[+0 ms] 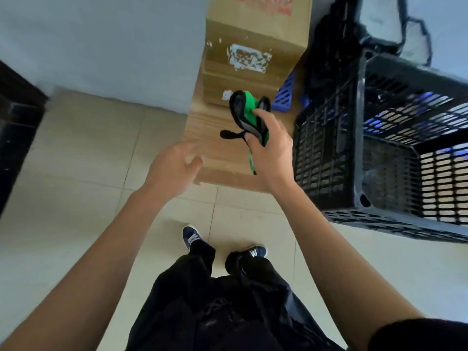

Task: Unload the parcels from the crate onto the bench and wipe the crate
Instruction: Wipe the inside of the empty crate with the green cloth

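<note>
Right hand closed around a black-and-green item, held above the wooden bench; left hand spread wide and empty, just left of the grip. Black mesh crate stood immediately right of the grip; cardboard parcels rested on the bench beyond it

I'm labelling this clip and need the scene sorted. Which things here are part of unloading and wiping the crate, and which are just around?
Part of the job:
- black crate
- wooden bench
- cardboard boxes on the bench
- green and black item in the right hand
- left hand, open

Just around:
- blue plastic piece
- black bag
- dark furniture
</note>
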Tool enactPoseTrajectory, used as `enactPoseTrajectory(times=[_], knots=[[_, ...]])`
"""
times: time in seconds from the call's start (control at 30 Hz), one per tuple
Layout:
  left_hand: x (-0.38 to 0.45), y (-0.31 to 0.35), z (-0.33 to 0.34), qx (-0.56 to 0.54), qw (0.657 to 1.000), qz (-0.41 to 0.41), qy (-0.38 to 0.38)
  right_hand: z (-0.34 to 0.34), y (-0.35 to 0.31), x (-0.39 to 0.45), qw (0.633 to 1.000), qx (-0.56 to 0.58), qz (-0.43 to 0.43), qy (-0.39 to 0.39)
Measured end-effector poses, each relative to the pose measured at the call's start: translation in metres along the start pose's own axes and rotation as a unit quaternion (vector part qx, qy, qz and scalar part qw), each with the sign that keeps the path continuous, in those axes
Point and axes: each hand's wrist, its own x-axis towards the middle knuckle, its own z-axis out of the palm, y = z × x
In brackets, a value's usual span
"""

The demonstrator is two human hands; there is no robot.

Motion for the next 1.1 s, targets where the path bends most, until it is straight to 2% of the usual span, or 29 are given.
enactPoseTrajectory(times=[0.1,0.27,0.4,0.57,0.8,1.1], knots=[[0.0,0.027,0.004,0.012,1.0,0.015,0.001,-0.036,-0.013,-0.006,0.999,0.042,-0.007,0.003],[0.004,0.083,0.02,0.001,0.995,0.099,0.028,-0.097,-0.022,-0.013,0.996,0.078,-0.041,-0.03],[0.0,0.125,0.038,0.013,0.99,0.128,0.055,-0.148,-0.011,-0.016,0.994,0.101,-0.046,0.007],[0.0,0.178,0.064,0.073,0.981,0.171,0.049,-0.209,0.025,-0.011,0.99,0.133,-0.021,0.041],[0.016,0.249,0.089,0.118,0.964,0.221,0.092,-0.27,0.064,0.005,0.982,0.17,0.008,0.078],[0.067,0.293,0.102,0.131,0.958,0.249,0.061,-0.303,0.096,0.072,0.988,0.106,0.018,0.111]])
